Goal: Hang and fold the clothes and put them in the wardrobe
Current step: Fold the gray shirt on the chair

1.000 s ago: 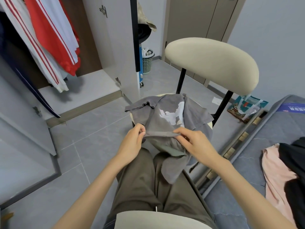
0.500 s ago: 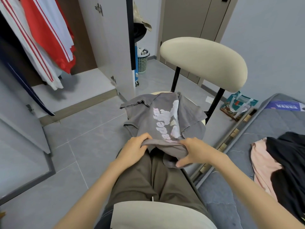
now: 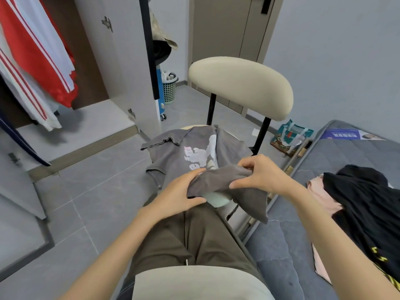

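Note:
A grey T-shirt (image 3: 173,152) with a pale print lies across the seat of a cream chair (image 3: 240,87) in front of me. My left hand (image 3: 179,193) grips its near hem, thumb under the cloth. My right hand (image 3: 264,174) pinches the same hem farther right and holds it lifted and bunched, so a flap of cloth hangs off the seat's right side. The wardrobe (image 3: 82,118) stands open at the left, with a red and white striped jacket (image 3: 41,55) hanging inside.
A grey mattress (image 3: 355,152) lies on the floor at the right, carrying a black garment (image 3: 368,204) over a pink one (image 3: 320,191). A bag (image 3: 292,137) sits behind the chair, and a mesh bin (image 3: 170,89) stands by the door. Grey tiled floor stretches to the left.
Both hands have lifted and gathered the shirt's near hem, and the right hand has drawn it up and to the right. The view has shifted slightly.

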Action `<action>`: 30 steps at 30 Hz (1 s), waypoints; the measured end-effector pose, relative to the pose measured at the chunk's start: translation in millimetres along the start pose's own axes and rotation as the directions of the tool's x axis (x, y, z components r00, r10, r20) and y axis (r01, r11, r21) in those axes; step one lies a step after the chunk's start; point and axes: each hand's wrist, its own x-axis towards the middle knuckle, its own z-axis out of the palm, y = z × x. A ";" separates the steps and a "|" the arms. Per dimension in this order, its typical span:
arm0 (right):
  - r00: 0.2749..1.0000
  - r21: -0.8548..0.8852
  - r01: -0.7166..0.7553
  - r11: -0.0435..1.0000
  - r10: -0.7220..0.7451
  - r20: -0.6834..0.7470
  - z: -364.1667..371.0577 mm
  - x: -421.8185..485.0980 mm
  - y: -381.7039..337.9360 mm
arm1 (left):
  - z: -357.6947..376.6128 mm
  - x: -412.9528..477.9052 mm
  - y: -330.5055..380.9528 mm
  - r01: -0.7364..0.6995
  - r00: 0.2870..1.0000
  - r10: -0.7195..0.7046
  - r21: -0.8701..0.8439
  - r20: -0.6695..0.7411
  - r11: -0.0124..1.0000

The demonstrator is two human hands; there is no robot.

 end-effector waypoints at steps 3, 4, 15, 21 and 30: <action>0.999 0.075 0.020 0.997 -0.024 0.049 -2.3 -4.0 2.6 | 13.4 20.8 33.0 -0.076 0.997 0.071 -0.167 -0.039 0.983; 1.000 0.104 0.011 0.994 -0.014 0.027 -4.7 -6.6 6.9 | 15.9 26.3 39.2 -0.077 0.997 0.072 -0.138 -0.041 0.987; 0.920 0.213 -0.369 0.905 0.323 0.222 71.5 -39.1 92.0 | 38.6 10.1 32.8 0.118 0.990 -0.135 -0.292 -0.037 0.949; 0.814 0.233 -0.504 0.832 0.366 0.451 94.8 -38.0 98.5 | 34.4 -1.4 24.2 0.187 0.967 -0.243 -0.437 -0.076 0.880; 0.871 0.019 -0.313 0.950 0.279 0.404 95.7 -33.8 93.4 | 33.0 0.2 5.5 0.405 0.860 -0.507 -0.670 0.049 0.623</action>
